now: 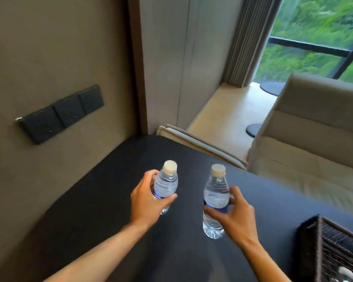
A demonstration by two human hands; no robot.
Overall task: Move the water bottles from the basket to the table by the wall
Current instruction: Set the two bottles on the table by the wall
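Note:
Two clear water bottles with pale caps and blue labels stand upright over the dark table [110,200] by the wall. My left hand [147,202] is wrapped around the middle of the left bottle [166,182]. My right hand [235,212] grips the right bottle [215,192] at its label. Whether either bottle's base touches the tabletop I cannot tell. The dark woven basket [312,247] sits at the lower right corner, with a pale bottle cap [345,273] showing inside it.
A black switch panel [59,115] is on the wall to the left. A beige sofa [314,139] stands beyond the table's right edge. A curtain [251,41] and a window are at the far right, with bare floor in front.

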